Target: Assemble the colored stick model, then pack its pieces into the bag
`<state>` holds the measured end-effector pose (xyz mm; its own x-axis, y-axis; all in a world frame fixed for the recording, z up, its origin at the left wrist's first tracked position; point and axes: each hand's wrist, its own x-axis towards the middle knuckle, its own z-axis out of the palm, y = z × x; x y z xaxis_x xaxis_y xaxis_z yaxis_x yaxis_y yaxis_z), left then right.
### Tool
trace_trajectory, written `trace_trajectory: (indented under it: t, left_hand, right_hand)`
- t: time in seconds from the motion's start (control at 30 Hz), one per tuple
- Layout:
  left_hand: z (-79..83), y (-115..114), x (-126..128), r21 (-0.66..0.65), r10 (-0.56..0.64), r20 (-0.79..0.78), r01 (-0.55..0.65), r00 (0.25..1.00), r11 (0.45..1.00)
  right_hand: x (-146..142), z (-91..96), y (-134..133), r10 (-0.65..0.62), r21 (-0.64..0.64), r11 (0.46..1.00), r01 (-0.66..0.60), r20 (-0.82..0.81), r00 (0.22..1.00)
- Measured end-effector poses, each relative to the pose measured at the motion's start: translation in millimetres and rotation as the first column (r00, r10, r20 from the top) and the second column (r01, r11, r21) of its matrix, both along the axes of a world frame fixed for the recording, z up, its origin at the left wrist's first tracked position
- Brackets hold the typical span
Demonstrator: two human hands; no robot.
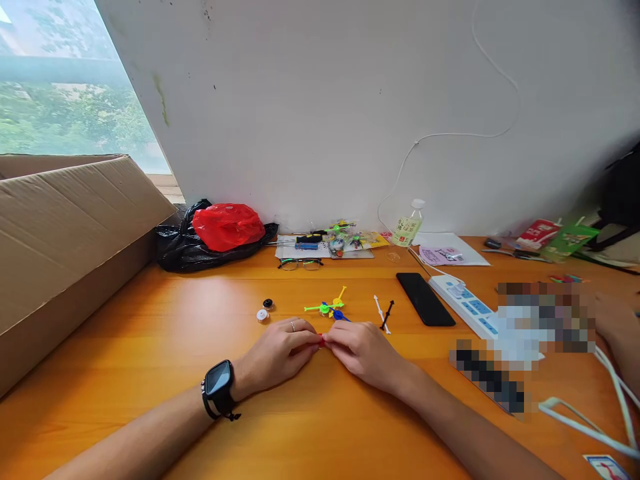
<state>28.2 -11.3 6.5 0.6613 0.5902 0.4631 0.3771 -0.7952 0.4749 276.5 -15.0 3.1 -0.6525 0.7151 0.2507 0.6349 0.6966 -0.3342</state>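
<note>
Above the middle of the wooden table (240,420), my left hand (280,350) and my right hand (367,353) meet at the fingertips. Both pinch a small red piece (321,341), mostly hidden by the fingers, so its kind is unclear. Just beyond them lie arrow-shaped plastic pieces with round middles: a green one (313,309), a yellow one (343,294) and a blue one (339,315), overlapping. A thin white arrow (378,306) and a black arrow (389,312) cross to the right. Left of the pile are a small white round piece (262,316) and a black-topped one (268,304).
A cardboard box (75,233) stands at the left. Along the wall are a red plastic bag (229,227) on a black one, glasses (300,265) and a bottle (409,223). A black phone (425,299) and power strip (467,307) lie right; another person's arm (620,333) shows there.
</note>
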Motion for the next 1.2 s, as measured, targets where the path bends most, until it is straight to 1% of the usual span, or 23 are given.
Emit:
trace_trajectory:
  t: [0.1, 0.23, 0.5, 0.67, 0.9, 1.03, 1.2]
  left_hand:
    - [-2.6, 1, 1, 0.011, 0.001, -0.002, -0.001, 1.0, 1.0]
    - [-4.7, 1, 3, -0.045, 0.005, 0.008, -0.004, 1.0, 0.999]
    - [1.4, -3, 9, -0.141, 0.005, 0.044, 0.001, 0.999, 0.99]
    - [2.6, -3, 12, -0.144, 0.03, 0.031, -0.025, 0.999, 0.989]
    - [-4.7, -1, 14, -0.157, 0.095, 0.022, -0.09, 0.995, 0.983]
    - [-6.7, -1, 14, -0.168, 0.094, 0.016, -0.09, 0.995, 0.982]
    - [-3.6, -1, 13, -0.127, 0.077, -0.002, -0.077, 0.997, 0.989]
  right_hand:
    - [-2, -0.3, -1, 0.009, 0.005, 1.0, -0.009, -0.002, 1.0]
    - [-5, -2.6, -2, 0.005, 0.012, 1.0, -0.005, -0.004, 1.0]
    - [-6, -2.7, 1, -0.011, -0.027, 1.0, 0.011, -0.026, 1.0]
    - [-7, -0.3, -1, -0.038, -0.029, 0.999, 0.038, -0.006, 0.999]
    - [-8, 0.6, 0, -0.06, -0.042, 0.997, 0.059, -0.002, 0.998]
    - [-8, 0.9, -1, -0.057, -0.037, 0.998, 0.058, 0.007, 0.998]
    - [-9, -1.8, -1, -0.031, -0.013, 0.999, 0.031, 0.028, 0.999]
